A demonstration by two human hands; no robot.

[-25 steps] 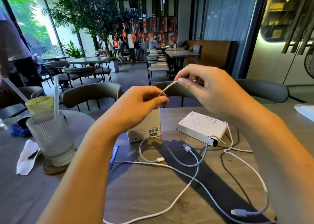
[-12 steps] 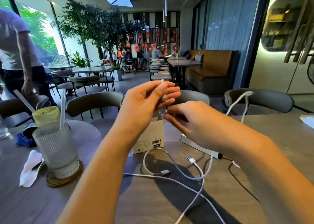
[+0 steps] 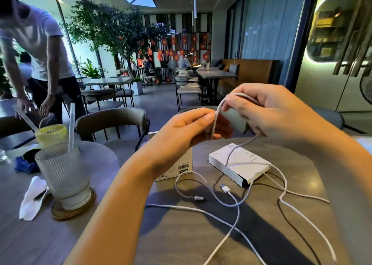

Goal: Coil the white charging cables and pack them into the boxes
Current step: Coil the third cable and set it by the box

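Coiling was under way — the left hand [image 3: 189, 128] pinched the white cable [image 3: 216, 120] while the right hand [image 3: 267, 112] gripped a loop above the counter [image 3: 181, 234]. Its slack trailed over the flat box [image 3: 239, 162]. Next, probably another wrap — drawing up slack.

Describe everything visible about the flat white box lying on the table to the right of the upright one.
The flat white box is a slim rectangular carton, apparently cardboard, lying flat on the grey table, right of the upright box. Faint, unreadable print marks its top. The near end looks open, showing a dark interior. A white cable drapes across its top, rising toward the hands; other cable runs past its near corner. Neither hand touches it.
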